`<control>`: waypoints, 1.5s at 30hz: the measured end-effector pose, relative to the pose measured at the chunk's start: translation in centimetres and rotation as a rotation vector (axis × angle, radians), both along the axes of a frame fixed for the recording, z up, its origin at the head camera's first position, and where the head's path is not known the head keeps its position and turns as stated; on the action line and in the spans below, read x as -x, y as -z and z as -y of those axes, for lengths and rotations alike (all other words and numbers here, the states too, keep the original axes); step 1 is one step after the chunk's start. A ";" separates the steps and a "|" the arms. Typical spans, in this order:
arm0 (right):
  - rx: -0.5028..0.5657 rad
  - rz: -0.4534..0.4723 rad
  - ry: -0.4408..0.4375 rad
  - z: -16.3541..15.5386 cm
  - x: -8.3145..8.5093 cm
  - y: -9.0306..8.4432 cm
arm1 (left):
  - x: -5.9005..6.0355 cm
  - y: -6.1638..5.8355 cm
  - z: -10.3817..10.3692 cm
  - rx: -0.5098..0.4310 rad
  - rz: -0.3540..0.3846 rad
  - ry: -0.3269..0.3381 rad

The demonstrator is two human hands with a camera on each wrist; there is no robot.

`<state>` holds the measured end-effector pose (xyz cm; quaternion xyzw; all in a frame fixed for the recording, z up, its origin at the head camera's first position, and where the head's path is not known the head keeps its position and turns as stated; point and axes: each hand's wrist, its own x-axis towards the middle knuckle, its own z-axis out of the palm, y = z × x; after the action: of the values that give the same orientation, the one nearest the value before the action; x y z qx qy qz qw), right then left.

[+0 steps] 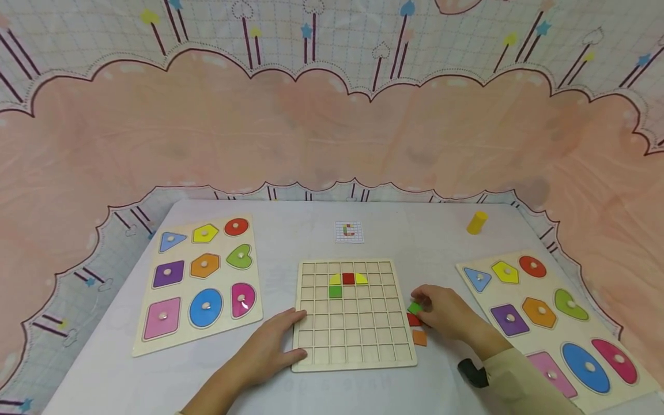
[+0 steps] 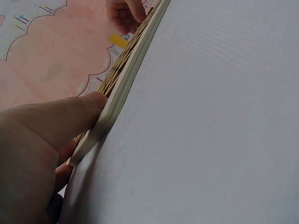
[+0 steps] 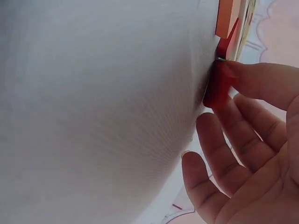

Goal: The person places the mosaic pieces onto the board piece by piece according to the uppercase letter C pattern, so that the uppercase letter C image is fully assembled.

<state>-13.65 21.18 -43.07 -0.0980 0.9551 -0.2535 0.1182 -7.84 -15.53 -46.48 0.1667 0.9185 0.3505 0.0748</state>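
Note:
My left hand [image 1: 267,349] rests at the left edge of the wooden grid board [image 1: 353,323], thumb and fingers spread along its rim. Near the board's top sit a red square [image 1: 348,279] between two yellow quarter-round pieces [image 1: 335,280], with a green square [image 1: 335,291] below the left one. Right of the board, my right hand [image 1: 443,311] pinches a green tile [image 1: 415,308] between thumb and fingertips. Just below it lie a red tile [image 1: 413,320] and an orange tile [image 1: 419,338]. In the right wrist view, a red block [image 3: 217,86] shows at the fingertips.
Knobbed shape boards flank the grid board, one on the left [image 1: 225,308] and one on the right [image 1: 539,346], partly under the right sleeve. A small pattern card [image 1: 349,232] lies behind the grid board. A yellow cylinder [image 1: 476,222] stands at the back right.

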 end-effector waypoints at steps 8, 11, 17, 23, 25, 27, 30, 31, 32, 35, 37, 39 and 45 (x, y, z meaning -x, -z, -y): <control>-0.004 0.013 0.022 0.2 0.8 0.3 | 0.0 0.1 0.0 -0.013 0.012 -0.005; -0.002 0.010 0.020 0.1 0.9 0.5 | 0.0 0.1 0.0 -0.015 0.017 -0.007; -0.012 0.004 0.016 0.0 1.1 0.6 | 0.0 0.0 0.0 -0.013 0.012 -0.009; -0.022 -0.001 0.013 0.0 1.1 0.5 | 0.0 0.1 0.0 -0.015 0.005 -0.007; -0.029 -0.003 0.015 0.0 1.1 0.5 | 0.0 0.1 0.0 -0.013 0.003 -0.007; -0.034 -0.002 0.018 0.0 1.1 0.6 | 0.0 0.2 0.0 -0.011 0.002 -0.006; -0.034 0.006 0.021 -0.1 1.1 0.7 | 0.0 0.2 0.0 -0.011 0.000 -0.004; -0.034 0.009 0.021 -0.1 1.1 0.7 | 0.0 0.1 0.0 -0.012 0.001 -0.003; -0.035 0.012 0.021 -0.1 1.1 0.7 | 0.0 0.1 0.0 -0.013 0.000 -0.002; -0.042 0.013 0.018 0.0 1.2 0.7 | 0.0 0.1 0.0 -0.010 -0.001 -0.002; -0.049 0.011 0.016 0.0 1.2 0.6 | -0.1 0.0 0.0 -0.009 0.002 -0.003; -0.057 0.008 0.014 0.0 1.2 0.6 | -0.1 0.0 0.0 -0.008 0.004 -0.005; -0.059 -0.013 0.002 0.1 1.2 0.4 | 0.0 0.0 0.0 -0.005 0.007 -0.008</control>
<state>-14.84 21.08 -43.48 -0.0953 0.9630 -0.2246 0.1144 -7.81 -15.50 -46.43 0.1623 0.9180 0.3537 0.0760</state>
